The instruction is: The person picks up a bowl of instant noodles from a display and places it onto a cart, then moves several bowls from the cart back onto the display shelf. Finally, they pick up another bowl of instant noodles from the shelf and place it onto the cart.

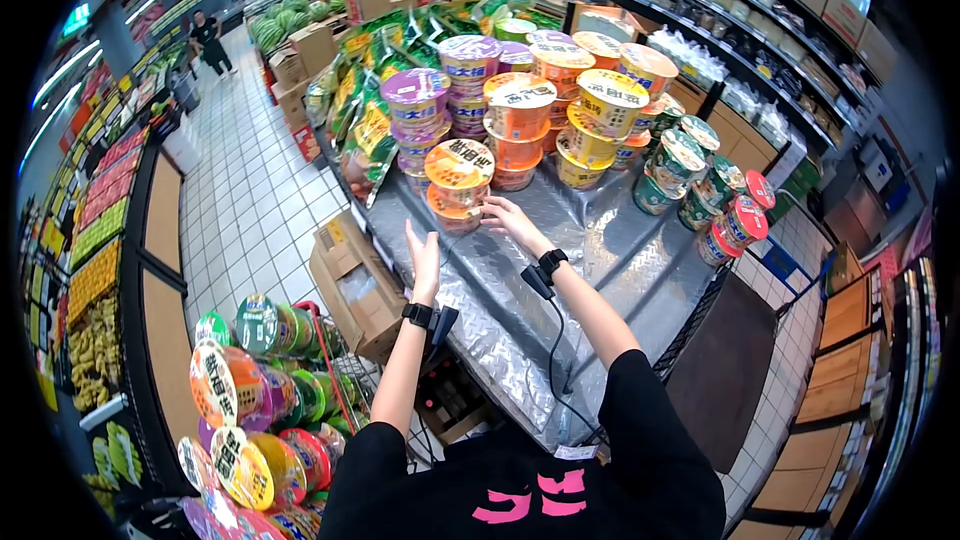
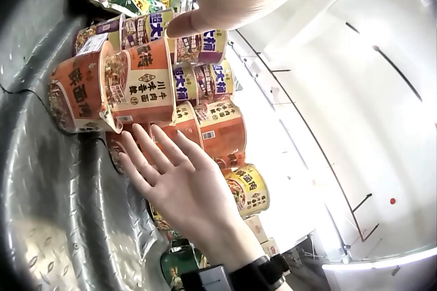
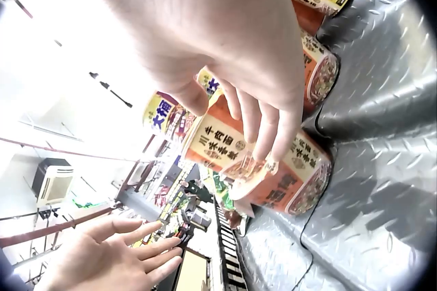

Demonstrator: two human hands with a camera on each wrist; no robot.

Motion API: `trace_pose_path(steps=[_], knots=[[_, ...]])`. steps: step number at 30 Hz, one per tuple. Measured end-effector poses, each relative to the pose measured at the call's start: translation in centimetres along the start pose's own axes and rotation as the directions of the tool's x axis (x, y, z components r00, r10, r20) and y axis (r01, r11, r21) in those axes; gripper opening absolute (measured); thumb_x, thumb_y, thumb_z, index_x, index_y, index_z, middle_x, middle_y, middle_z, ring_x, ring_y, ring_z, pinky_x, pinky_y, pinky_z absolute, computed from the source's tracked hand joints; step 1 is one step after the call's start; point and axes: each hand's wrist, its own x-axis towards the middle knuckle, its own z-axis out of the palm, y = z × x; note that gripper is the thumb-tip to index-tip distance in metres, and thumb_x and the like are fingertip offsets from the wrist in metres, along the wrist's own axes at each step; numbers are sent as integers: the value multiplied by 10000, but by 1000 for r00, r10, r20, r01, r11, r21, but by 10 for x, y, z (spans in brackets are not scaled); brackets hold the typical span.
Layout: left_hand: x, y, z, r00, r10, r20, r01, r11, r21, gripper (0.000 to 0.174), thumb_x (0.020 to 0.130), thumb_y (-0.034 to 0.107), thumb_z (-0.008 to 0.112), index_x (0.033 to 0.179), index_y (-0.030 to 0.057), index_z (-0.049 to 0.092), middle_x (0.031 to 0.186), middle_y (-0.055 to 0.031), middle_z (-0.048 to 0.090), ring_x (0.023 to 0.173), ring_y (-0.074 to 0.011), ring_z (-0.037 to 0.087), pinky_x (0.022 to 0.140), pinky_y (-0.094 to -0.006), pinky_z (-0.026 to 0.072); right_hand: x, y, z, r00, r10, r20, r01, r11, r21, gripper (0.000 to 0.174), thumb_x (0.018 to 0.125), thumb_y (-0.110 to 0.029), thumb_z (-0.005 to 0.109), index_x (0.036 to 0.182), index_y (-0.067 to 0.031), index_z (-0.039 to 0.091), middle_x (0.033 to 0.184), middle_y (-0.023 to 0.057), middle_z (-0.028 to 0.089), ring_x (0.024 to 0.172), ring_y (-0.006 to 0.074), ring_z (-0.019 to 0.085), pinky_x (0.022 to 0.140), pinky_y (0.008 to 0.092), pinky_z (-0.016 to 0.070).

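Two orange instant noodle tubs [image 1: 459, 168], one on top of the other, stand at the near edge of a larger display of stacked tubs. My right hand [image 1: 513, 224] is beside the right side of this pair. Seen from the right wrist, its relaxed fingers [image 3: 268, 131] overlap the tubs where they meet. On the other side, my left hand [image 1: 424, 258] is held apart from them, palm turned inward and fingers extended. Neither hand grips anything. Behind the pair rise purple tubs [image 1: 415, 90], more orange tubs [image 1: 519, 105] and yellow tubs [image 1: 612, 95].
The tubs stand on a grey diamond-patterned cover [image 1: 560, 285]. Green tubs [image 1: 680, 157] and red tubs [image 1: 745, 220] line its right side. At lower left, a shopping cart [image 1: 345, 390] holds many tubs near an open cardboard box [image 1: 350, 280]. A person [image 1: 209, 42] is in the far aisle.
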Motion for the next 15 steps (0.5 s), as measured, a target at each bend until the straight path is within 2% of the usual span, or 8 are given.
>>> trace_pose_path(steps=[4,6,9,10,12,13,15], knots=[[30,-13,23,999,27,38,-26,999,-31,717,910,170,524,1499,9,148,1525,-187,239,1382,-255,272,1117,-331,228,13,-1,-24,997,-28,-71,31,998,48,548,970,-402,527,1404,-100,381,1303,63,549,1153,204,561,926,355,468],[42,-12,33,998,35,42,-34,999,-20,722,912,171,524,1501,10,139,1525,-186,238,1380,-249,272,1118,-329,228,23,-4,-31,996,-41,-76,44,999,28,586,961,-439,531,1414,-103,372,1332,66,519,1190,218,533,945,370,456],[56,-10,38,994,49,95,-37,991,-125,702,925,156,508,1503,10,137,1524,-175,252,1374,-237,299,1116,-317,241,37,-5,-30,997,-31,-77,32,999,3,655,951,-490,520,1446,-108,328,1402,86,441,1249,236,482,1000,399,413],[61,-12,40,994,46,94,-34,992,-125,702,925,156,508,1503,10,137,1524,-175,252,1374,-237,299,1116,-317,241,41,-7,-29,997,-29,-76,29,1000,3,655,951,-490,520,1446,-108,328,1402,86,441,1249,236,482,1000,399,413],[70,-13,43,988,64,138,-37,982,-186,681,925,108,486,1506,16,142,1518,-172,266,1367,-227,316,1120,-313,245,50,-10,-25,992,-94,-86,97,995,30,661,951,-492,511,1441,-90,322,1399,108,452,1290,236,442,1018,452,381],[73,-12,44,989,61,136,-35,982,-185,681,925,108,486,1506,16,142,1518,-172,266,1367,-227,316,1120,-313,245,53,-10,-24,992,-92,-85,94,995,30,661,951,-492,511,1441,-90,322,1399,108,452,1290,236,442,1018,452,381],[76,-8,47,979,62,196,-1,954,-300,685,909,45,465,1511,25,138,1530,-153,250,1383,-218,293,1130,-310,233,59,-13,-19,986,-128,-103,136,988,74,641,967,-461,500,1456,-97,303,1400,88,450,1279,205,445,992,419,417]])
